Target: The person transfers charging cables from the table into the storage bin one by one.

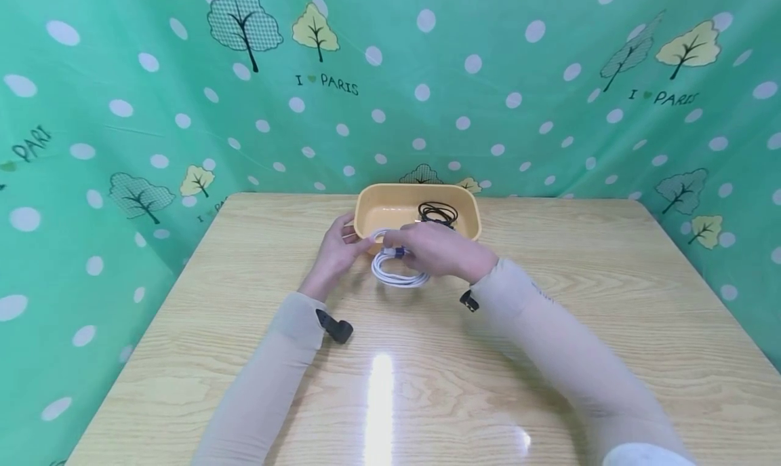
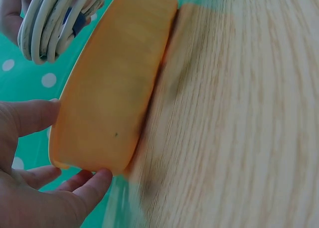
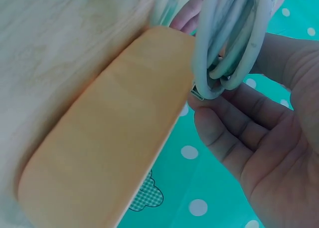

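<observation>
A coiled white cable (image 1: pixel 399 282) with a blue-and-white connector (image 1: pixel 393 251) hangs from my right hand (image 1: pixel 442 250), which grips it over the bin's front edge. In the right wrist view the loops of the white cable (image 3: pixel 256 43) hide part of the fingers, and a metal plug end (image 3: pixel 197 92) shows below them. My left hand (image 1: pixel 337 250) holds the left end of an orange plastic bin (image 1: pixel 364 203). In the left wrist view its thumb (image 2: pixel 37 115) touches the rim while the fingertips (image 2: pixel 102 178) lie against the short end wall.
Inside the bin, toward its right side, lies a coiled black cable (image 1: pixel 450 215). The bin stands near the back edge of a wooden table (image 1: pixel 549 262). Behind it hangs a green dotted cloth (image 1: pixel 427 66). Camera straps circle both wrists.
</observation>
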`<act>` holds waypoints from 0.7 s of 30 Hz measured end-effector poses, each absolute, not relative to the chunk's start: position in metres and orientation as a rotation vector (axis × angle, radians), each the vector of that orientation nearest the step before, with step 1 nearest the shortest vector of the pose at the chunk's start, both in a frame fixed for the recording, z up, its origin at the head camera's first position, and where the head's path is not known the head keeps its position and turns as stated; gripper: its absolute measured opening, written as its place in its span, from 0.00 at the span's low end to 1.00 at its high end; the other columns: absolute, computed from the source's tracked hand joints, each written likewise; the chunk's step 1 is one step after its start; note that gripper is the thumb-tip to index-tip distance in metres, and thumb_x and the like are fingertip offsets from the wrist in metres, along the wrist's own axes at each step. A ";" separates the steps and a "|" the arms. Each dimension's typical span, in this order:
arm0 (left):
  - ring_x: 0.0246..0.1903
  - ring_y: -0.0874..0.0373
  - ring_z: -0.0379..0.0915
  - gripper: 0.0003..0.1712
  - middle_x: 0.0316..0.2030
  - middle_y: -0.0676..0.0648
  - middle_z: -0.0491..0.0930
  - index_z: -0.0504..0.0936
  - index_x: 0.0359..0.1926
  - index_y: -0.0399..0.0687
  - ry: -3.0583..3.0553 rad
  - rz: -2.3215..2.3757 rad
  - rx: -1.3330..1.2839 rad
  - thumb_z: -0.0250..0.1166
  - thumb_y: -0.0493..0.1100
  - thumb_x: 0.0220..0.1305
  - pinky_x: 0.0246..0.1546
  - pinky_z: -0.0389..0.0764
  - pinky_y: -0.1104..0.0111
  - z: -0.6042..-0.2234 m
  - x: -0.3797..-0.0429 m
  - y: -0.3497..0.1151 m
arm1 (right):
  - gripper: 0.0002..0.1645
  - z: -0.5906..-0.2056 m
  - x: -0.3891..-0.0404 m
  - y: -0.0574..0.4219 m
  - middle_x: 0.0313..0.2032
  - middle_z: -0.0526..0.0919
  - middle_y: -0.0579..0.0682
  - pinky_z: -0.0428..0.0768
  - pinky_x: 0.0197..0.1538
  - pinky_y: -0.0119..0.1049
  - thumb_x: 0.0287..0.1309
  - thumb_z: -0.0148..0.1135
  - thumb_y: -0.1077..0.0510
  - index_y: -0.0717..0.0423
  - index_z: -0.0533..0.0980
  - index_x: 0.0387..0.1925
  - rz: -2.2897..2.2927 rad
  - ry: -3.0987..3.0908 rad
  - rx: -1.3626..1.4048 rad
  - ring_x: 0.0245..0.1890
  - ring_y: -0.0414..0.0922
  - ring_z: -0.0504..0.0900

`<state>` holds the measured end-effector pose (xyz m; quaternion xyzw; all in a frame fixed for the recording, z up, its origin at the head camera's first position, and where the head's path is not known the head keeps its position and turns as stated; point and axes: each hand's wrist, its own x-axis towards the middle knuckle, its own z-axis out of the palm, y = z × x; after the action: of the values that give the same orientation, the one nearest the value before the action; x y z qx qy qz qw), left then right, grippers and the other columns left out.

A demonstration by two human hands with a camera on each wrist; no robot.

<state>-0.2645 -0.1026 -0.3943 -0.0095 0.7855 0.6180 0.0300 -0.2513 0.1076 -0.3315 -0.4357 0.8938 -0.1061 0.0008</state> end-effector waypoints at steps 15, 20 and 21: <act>0.60 0.41 0.66 0.41 0.61 0.33 0.67 0.57 0.70 0.42 2.386 1.964 -0.033 0.67 0.35 0.59 0.55 0.77 0.59 -0.395 -0.262 -0.103 | 0.17 -0.324 -0.261 0.108 0.32 0.79 0.41 0.77 0.36 0.34 0.55 0.64 0.64 0.44 0.76 0.44 -0.334 2.804 -1.384 0.32 0.39 0.76; 0.60 0.42 0.67 0.42 0.60 0.33 0.67 0.57 0.70 0.43 2.414 1.938 -0.045 0.67 0.37 0.58 0.56 0.76 0.60 -0.395 -0.262 -0.103 | 0.17 -0.318 -0.264 0.110 0.32 0.77 0.40 0.77 0.35 0.34 0.55 0.63 0.65 0.44 0.75 0.44 -0.323 2.796 -1.358 0.31 0.40 0.76; 0.60 0.42 0.67 0.42 0.60 0.33 0.68 0.58 0.70 0.43 2.420 1.934 -0.048 0.68 0.37 0.58 0.56 0.76 0.60 -0.395 -0.262 -0.103 | 0.17 -0.317 -0.265 0.110 0.32 0.77 0.40 0.76 0.35 0.34 0.55 0.64 0.65 0.44 0.75 0.44 -0.319 2.804 -1.359 0.31 0.41 0.76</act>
<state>-0.2619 -0.1028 -0.3954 -0.0155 0.7809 0.6241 0.0218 -0.2649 0.1099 -0.3171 -0.4339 0.8952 -0.1018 0.0048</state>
